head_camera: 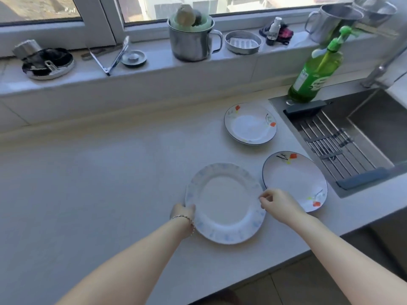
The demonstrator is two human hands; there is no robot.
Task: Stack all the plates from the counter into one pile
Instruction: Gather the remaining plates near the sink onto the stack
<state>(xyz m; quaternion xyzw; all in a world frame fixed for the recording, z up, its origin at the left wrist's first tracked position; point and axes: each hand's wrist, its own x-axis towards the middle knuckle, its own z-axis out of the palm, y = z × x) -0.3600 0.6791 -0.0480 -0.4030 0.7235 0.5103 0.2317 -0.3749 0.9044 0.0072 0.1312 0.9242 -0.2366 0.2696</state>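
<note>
- Our left hand curls round the left rim of the pale blue plate, its fingertips hidden beneath. Our right hand pinches the opposite rim with thumb and bent fingers.
- That plate lies level between our two hands on the counter. We cannot tell whether it has left the surface.
- Just right of our right hand sits the near flowered plate, its rim almost meeting the blue one's.
- Well ahead of the right hand, apart from both others, lies the far flowered plate, with the sink further right.
- We judge the pile not yet begun, since none of the three plates is stacked.
- Both flowered plates lie to the right and forward, so our right hand is the nearer one. The gripped plate must travel rightward, or they must come to it.
</note>
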